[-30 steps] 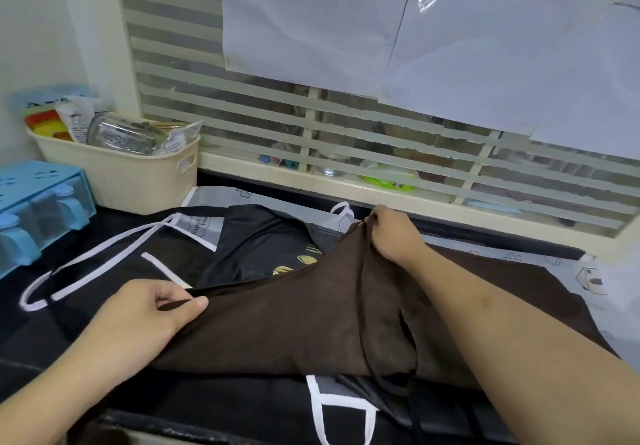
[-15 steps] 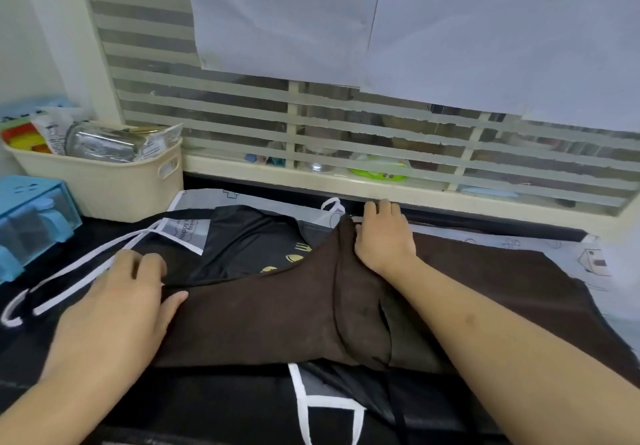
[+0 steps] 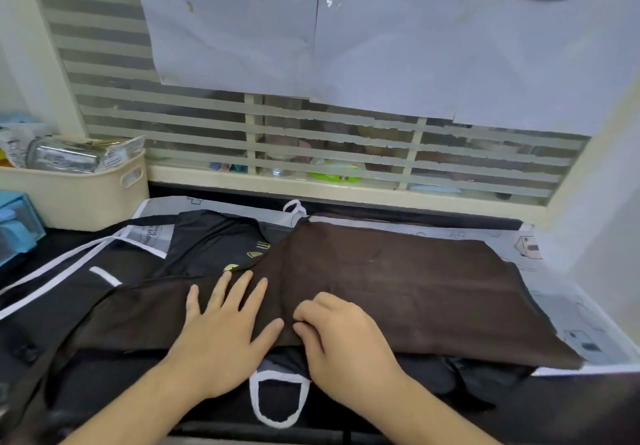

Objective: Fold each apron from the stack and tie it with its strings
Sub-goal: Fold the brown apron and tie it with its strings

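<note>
On the dark desk (image 3: 571,406) below a slatted window, seen from the head camera, a brown apron (image 3: 398,289) lay spread across the top of a stack of other aprons, its long edge running from the left side to the far right. Both hands were on it near its front edge. The left hand (image 3: 225,334) lay flat with its fingers spread and straight, palm down on the brown cloth just left of a fold line. The right hand (image 3: 341,337) rested just beside it, touching the same cloth, with its fingers curled and their tips bunched at the fold; whether they actually pinched the cloth could not be told from this angle. Under the brown apron lay a black apron (image 3: 207,244) with small gold marks, showing at the back left, and another black one with white trim (image 3: 62,282) reaching out to the left. A white-edged loop (image 3: 278,399) hung out from under the stack at the front, between the two wrists. A pale printed sheet (image 3: 588,313) showed beneath the stack along the back and right. At the far left stood a cream basket (image 3: 86,195) holding packets, and beside it a blue box (image 3: 17,223) at the picture's edge. Sheets of white paper (image 3: 381,36) covered the upper part of the window.
</note>
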